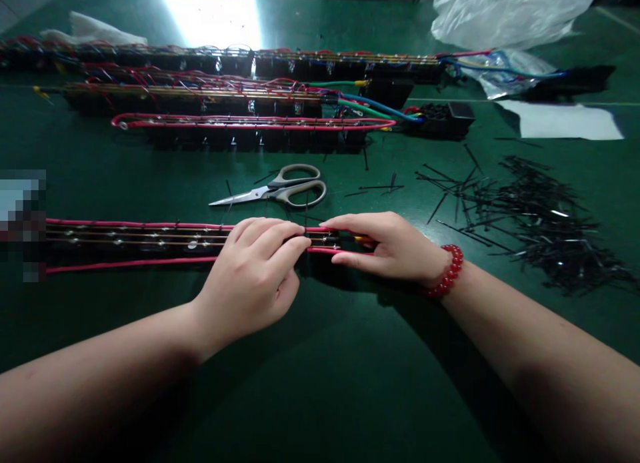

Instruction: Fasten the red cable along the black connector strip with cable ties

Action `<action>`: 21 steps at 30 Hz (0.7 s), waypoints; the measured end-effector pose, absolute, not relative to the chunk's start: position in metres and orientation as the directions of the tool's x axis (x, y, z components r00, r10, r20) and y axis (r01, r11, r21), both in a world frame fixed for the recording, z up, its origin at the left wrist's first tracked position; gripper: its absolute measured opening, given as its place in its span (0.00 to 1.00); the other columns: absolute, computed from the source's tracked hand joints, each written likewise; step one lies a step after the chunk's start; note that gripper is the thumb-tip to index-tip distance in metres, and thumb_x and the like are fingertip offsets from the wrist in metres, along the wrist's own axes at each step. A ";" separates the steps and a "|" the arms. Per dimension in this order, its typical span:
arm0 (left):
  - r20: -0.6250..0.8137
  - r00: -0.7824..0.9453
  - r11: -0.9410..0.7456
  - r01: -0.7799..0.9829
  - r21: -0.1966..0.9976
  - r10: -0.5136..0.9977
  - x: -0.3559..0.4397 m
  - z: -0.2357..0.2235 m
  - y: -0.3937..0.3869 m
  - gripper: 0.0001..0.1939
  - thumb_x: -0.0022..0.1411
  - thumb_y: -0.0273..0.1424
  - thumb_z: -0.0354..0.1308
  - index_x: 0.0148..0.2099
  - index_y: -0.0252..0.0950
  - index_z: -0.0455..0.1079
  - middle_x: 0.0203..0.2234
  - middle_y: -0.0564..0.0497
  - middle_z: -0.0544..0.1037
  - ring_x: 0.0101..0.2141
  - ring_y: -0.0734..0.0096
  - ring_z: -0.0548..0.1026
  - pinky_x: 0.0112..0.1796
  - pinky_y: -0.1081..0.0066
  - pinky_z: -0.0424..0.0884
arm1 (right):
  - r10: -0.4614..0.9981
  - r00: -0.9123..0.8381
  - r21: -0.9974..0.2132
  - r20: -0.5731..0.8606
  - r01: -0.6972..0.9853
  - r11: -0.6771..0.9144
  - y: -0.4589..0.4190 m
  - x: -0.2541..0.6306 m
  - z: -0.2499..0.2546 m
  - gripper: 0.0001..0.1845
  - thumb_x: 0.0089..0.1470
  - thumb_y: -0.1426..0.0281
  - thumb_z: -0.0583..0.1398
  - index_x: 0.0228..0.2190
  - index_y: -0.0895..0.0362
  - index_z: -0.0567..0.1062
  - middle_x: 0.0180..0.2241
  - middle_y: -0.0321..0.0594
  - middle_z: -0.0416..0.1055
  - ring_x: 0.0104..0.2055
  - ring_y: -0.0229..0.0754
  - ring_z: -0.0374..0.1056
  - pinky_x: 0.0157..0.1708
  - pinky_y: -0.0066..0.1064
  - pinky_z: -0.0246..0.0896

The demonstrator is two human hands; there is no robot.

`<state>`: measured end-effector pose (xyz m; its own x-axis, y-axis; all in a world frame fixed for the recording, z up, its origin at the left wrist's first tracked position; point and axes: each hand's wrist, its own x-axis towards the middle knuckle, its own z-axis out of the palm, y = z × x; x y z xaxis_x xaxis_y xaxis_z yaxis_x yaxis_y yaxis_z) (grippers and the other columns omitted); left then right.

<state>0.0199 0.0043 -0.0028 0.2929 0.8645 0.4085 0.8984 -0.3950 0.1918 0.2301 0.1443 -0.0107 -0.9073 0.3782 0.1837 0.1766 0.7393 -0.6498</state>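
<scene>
A long black strip assembly (130, 239) with red and brown wires along it lies across the green table in front of me. My left hand (255, 276) has its fingers curled over the strip near its right end, pinching the wires and a thin black tie. My right hand (385, 245), with a red bead bracelet at the wrist, grips the strip's right end, fingers pressed around the red wires. The two hands nearly touch at the fingertips.
Grey-handled scissors (280, 191) lie just beyond my hands. Several finished wired strips (250, 126) are stacked at the back. A heap of black cable ties (540, 223) spreads to the right. Crumpled plastic bags (505, 16) and a white sheet (565, 121) sit at the far right.
</scene>
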 end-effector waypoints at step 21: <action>0.487 0.315 -0.471 0.850 0.238 0.814 0.017 -0.003 0.004 0.13 0.61 0.20 0.57 0.47 0.33 0.75 0.45 0.43 0.79 0.48 0.55 0.76 0.51 0.50 0.72 | 0.383 -0.910 -0.654 0.160 0.193 0.732 0.145 0.230 -0.010 0.23 0.56 0.58 0.63 0.50 0.56 0.75 0.46 0.41 0.78 0.45 0.44 0.75 0.43 0.31 0.68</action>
<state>0.0167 0.0038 -0.0025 0.3146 0.8145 0.4875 0.8497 -0.4706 0.2379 0.2298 0.1446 -0.0100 -0.9096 0.3833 0.1602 0.1931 0.7316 -0.6538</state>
